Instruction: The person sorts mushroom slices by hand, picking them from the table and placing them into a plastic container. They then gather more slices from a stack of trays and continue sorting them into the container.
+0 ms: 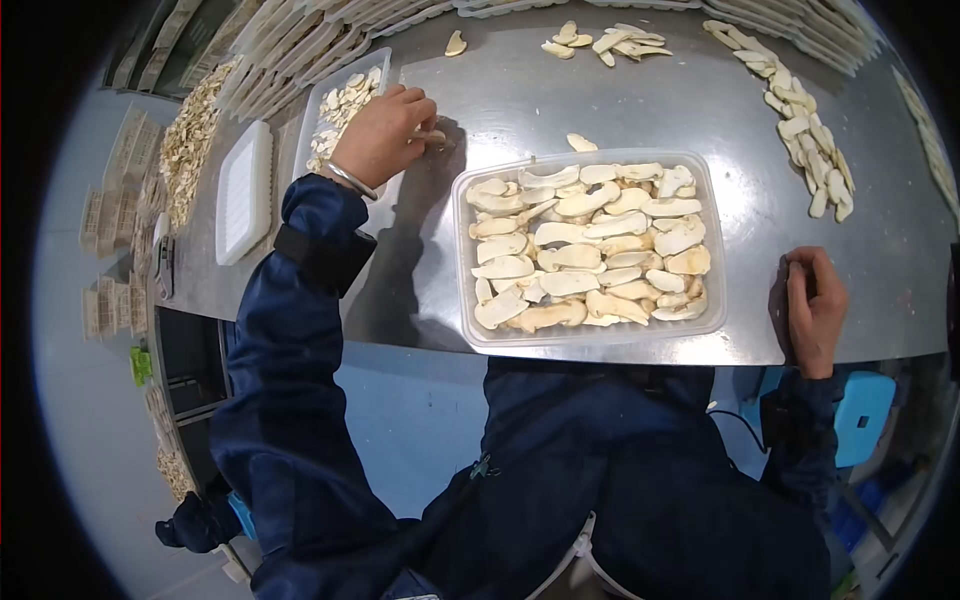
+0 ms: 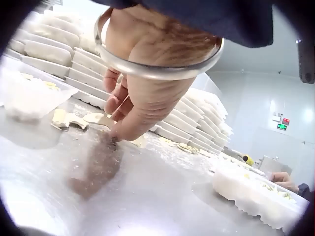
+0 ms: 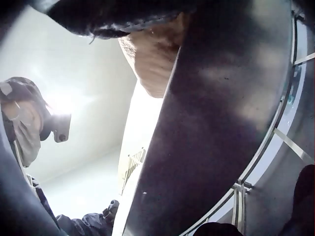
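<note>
My left hand (image 1: 385,135) is over the left part of the steel table, beside a small plastic box (image 1: 385,62) of mushroom pieces. Its thumb and fingers pinch a pale mushroom slice (image 2: 98,119) low over the tabletop, with further pale pieces (image 2: 61,118) beside it in the left wrist view. At the table's front edge rests my right hand (image 1: 818,310), fingers loosely curled and holding nothing; its fingers are hidden in the right wrist view. Between the hands stands a clear plastic tray (image 1: 464,250) filled with rows of mushroom slices (image 1: 570,257).
A single slice (image 1: 581,143) lies behind the tray. Small piles of slices (image 1: 630,45) are at the back, and a long row of them (image 1: 800,120) runs down the right side. Stacked filled trays (image 1: 300,45) line the back left, near a white lid (image 1: 245,190).
</note>
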The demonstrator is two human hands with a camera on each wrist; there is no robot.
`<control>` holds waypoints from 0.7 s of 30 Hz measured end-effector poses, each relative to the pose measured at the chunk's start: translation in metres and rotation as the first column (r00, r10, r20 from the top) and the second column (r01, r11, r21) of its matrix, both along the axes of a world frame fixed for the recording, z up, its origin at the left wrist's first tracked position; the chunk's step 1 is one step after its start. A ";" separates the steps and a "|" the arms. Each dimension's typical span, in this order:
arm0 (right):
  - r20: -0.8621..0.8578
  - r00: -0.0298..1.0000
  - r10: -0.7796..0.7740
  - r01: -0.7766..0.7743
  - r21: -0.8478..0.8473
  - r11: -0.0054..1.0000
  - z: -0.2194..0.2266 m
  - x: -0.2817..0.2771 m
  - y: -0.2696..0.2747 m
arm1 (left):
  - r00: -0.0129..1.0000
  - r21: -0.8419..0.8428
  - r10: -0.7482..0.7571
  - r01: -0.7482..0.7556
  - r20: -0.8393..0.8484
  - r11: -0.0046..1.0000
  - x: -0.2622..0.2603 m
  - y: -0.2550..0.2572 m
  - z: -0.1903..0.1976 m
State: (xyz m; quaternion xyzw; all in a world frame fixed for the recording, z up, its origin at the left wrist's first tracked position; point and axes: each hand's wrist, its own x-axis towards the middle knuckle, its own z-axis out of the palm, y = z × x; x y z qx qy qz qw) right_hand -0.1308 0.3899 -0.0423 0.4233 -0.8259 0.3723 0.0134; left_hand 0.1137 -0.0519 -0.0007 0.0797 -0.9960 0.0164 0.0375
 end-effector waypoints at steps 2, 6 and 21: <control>-0.012 1.000 0.003 -0.003 0.002 1.000 0.000 0.000 0.000 | 0.997 0.122 0.078 -0.076 -0.012 0.990 0.000 0.003 0.006; 0.013 1.000 -0.005 0.005 0.023 1.000 0.001 0.000 0.001 | 0.942 0.490 0.336 -0.281 -0.025 0.825 0.011 0.049 0.033; 0.017 1.000 -0.010 0.010 0.033 0.999 0.001 0.000 0.000 | 0.904 0.947 0.427 -0.149 0.015 0.283 0.027 0.121 0.035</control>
